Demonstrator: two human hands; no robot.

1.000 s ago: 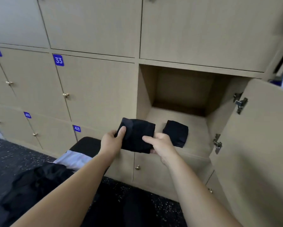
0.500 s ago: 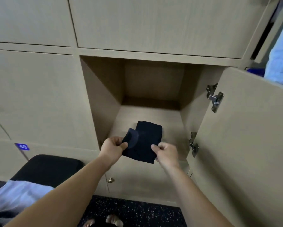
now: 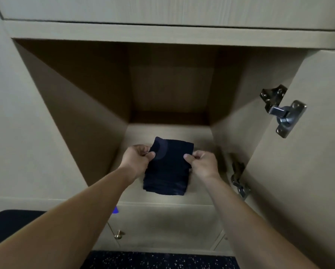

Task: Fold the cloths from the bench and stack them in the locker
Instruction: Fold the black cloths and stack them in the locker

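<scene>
Both my hands, left [image 3: 136, 159] at 9 o'clock, right [image 3: 202, 162] at 3, pinch the cloth [image 3: 169, 164] low over the locker [image 3: 162, 199] floor; uneven release could skew the fold.

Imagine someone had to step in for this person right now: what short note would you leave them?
Left hand: pinching the left edge of the folded dark cloth.
Right hand: pinching its right edge.
The cloth is over the front of the open locker floor. Whether it already rests there, or on another cloth beneath, cannot be told.
Done: this cloth is folded and brought to the locker.
Left: let go of it squarely, then fetch the next cloth. The dark bench corner shows at lower left; no cloths on it are in view.
</scene>
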